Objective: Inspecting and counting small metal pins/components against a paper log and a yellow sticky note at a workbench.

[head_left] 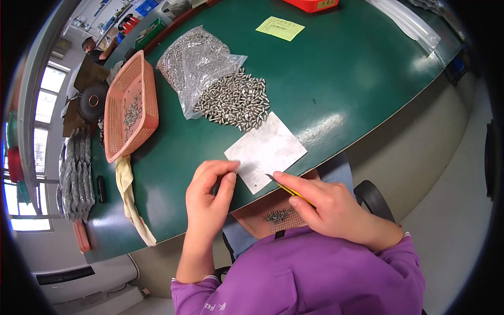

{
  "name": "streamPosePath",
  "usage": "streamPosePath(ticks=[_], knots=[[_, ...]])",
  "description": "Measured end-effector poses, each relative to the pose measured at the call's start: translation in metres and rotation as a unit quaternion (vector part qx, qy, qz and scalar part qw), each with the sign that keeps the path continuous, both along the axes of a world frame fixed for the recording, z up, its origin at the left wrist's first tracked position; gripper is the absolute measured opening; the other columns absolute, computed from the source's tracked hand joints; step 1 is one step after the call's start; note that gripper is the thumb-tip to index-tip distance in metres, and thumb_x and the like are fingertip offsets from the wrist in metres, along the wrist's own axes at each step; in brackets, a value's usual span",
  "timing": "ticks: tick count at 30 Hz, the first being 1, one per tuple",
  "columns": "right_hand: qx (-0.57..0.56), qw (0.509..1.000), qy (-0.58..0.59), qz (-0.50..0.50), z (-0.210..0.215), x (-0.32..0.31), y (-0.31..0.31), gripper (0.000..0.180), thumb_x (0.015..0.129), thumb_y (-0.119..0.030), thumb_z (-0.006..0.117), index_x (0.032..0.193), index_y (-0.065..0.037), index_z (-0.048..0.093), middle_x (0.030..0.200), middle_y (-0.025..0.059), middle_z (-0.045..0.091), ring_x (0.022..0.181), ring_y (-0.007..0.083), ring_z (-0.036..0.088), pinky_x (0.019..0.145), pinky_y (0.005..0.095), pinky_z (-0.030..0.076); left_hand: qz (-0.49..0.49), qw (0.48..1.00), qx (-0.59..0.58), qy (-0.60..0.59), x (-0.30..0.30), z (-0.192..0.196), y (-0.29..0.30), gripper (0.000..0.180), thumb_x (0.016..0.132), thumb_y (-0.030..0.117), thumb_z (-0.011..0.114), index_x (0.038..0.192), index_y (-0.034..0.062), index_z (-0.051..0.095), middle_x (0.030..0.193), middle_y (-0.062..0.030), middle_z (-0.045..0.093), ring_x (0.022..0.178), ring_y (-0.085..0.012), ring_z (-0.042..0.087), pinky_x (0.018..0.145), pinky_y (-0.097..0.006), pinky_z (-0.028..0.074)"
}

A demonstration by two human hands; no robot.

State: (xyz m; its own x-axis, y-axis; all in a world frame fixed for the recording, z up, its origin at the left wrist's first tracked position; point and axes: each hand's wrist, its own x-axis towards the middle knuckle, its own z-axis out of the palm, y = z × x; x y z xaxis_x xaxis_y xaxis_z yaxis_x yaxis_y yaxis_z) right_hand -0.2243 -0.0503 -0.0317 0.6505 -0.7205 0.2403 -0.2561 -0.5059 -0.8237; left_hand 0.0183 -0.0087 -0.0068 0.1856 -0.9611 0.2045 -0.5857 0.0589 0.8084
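My right hand (328,205) grips a slim yellow-handled tool (290,190) with a dark pointed tip, held over the near edge of a white sheet (268,149). At the sheet's left corner is my left hand (210,191), thumb and forefinger pinched; anything between them is too small to make out. Beyond the sheet, a pile of small silvery metal parts (236,102) spreads from the mouth of a clear plastic bag (194,60) full of them. In my lap, partly under the table edge, a pink mesh basket (252,220) holds a small heap of metal parts (278,216).
Left on the green table (367,68) stands a pink basket (149,113) with metal parts, above a cream cloth (128,197). Filled silvery bags (77,173) and a black fan (93,101) are farther left. A yellow paper slip (280,28) and red bin (312,4) lie at back.
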Motion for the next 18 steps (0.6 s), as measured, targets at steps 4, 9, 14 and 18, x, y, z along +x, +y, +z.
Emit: streamPosePath(ticks=[4, 9, 14, 18], knots=[[-0.056, 0.998, -0.029, -0.011, -0.007, 0.008, -0.002, 0.052, 0.094, -0.01, 0.064, 0.145, -0.01, 0.054, 0.085, 0.0105, 0.069, 0.071, 0.0266, 0.068, 0.063, 0.0395, 0.056, 0.049, 0.989, -0.046, 0.131, -0.011, -0.012, 0.016, 0.013, 0.087, -0.009, 0.071, 0.098, -0.0019, 0.07, 0.099, -0.011, 0.07, 0.088, -0.0186, 0.069, 0.08, -0.028, 0.056], [-0.017, 1.0, 0.014, 0.002, 0.002, 0.01, 0.002, 0.051, 0.093, -0.007, 0.064, 0.144, -0.009, 0.055, 0.097, 0.0127, 0.07, 0.08, 0.0287, 0.07, 0.071, 0.039, 0.058, -0.002, 0.992, -0.117, -0.046, -0.018, -0.027, 0.01, 0.016, 0.082, -0.009, 0.073, 0.095, -0.0008, 0.069, 0.099, -0.0121, 0.071, 0.089, -0.0247, 0.07, 0.083, -0.034, 0.056], [0.008, 0.999, 0.048, 0.008, 0.006, 0.012, 0.005, 0.052, 0.092, -0.005, 0.064, 0.143, -0.01, 0.057, 0.101, 0.0134, 0.073, 0.084, 0.0294, 0.072, 0.074, 0.0395, 0.058, 0.022, 0.978, -0.097, -0.182, -0.022, -0.026, 0.014, 0.019, 0.073, -0.001, 0.08, 0.09, 0.0045, 0.072, 0.112, -0.0125, 0.066, 0.104, -0.0311, 0.063, 0.087, -0.04, 0.052], [-0.034, 0.998, 0.059, 0.007, 0.005, 0.014, 0.006, 0.054, 0.091, -0.007, 0.066, 0.144, -0.011, 0.056, 0.087, 0.0102, 0.069, 0.075, 0.028, 0.068, 0.069, 0.0397, 0.057, 0.026, 0.982, -0.078, -0.169, -0.02, -0.028, 0.018, 0.018, 0.074, 0.0, 0.08, 0.089, 0.0045, 0.072, 0.117, -0.0142, 0.063, 0.107, -0.0324, 0.061, 0.089, -0.041, 0.052]])
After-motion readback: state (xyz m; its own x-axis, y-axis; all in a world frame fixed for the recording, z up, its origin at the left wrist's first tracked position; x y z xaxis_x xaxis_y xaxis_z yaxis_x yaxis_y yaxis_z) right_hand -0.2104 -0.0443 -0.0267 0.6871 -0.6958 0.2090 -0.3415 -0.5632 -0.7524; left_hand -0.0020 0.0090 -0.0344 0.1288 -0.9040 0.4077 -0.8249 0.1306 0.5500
